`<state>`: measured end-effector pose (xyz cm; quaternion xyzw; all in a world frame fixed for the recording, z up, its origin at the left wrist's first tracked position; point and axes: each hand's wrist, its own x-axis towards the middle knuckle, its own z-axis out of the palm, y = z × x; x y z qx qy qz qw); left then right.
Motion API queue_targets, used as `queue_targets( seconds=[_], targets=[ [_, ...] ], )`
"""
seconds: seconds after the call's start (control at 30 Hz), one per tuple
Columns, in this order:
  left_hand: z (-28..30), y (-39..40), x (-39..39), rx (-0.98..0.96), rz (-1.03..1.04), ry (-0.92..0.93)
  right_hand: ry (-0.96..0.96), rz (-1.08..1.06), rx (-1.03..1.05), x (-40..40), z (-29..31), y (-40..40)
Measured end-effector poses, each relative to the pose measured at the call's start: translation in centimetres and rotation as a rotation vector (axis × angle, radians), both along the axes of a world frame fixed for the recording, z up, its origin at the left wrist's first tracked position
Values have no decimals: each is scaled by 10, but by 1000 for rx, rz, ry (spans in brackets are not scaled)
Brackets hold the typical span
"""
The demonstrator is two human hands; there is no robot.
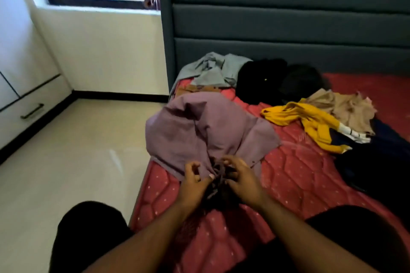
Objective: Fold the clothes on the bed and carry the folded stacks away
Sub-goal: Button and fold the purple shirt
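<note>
Head view: the only view, looking forward and down along both forearms to the bed.
Bed (295,175): a red quilted cover with small pale dots; its near left corner lies below the hands, and clothes are scattered across it.
Mauve garment (199,131): spread loosely near the left edge of the bed, rumpled, with its near end gathered into a bunch between the two hands.
Left hand (195,180): at the left side of the bunched fabric, fingers curled, thumb and fingertips pinching a fold of the mauve cloth.
Right hand (240,178): just beside the left hand, nearly touching it, fingers curled down into the dark gathered folds and gripping them.
Dark bunch (218,186): shadowed cloth under both hands; whether it is part of the mauve garment or a separate piece cannot be told.
Grey garment (213,71): crumpled at the far left of the bed against the headboard.
Black clothes (275,80): a heap just right of the grey garment, near the headboard.
Yellow garment (310,122): lies twisted to the right of the mauve one, apart from it.
Beige garment (343,106): crumpled just behind the yellow one, touching it.
Navy clothes (377,157): dark pile at the right edge.
Headboard (288,17): padded, blue-grey, in horizontal panels.
Floor (77,150): pale, to the left of the bed.
Drawer unit (26,106): white, at far left.
</note>
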<state>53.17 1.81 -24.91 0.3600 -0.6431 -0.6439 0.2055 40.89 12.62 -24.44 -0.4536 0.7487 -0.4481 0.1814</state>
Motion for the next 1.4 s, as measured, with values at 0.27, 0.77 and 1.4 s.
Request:
queue_targets(
  seconds=[0.27, 0.77, 1.4],
  targets=[
    [-46, -1, 4, 380, 219, 193, -417, -265, -221, 15, -37, -5],
    [-27, -2, 5, 169, 66, 305, 86, -142, -226, 8, -30, -15],
    [-46, -7, 8, -317, -65, 124, 365, -2, -134, 9, -33, -13]
  ],
)
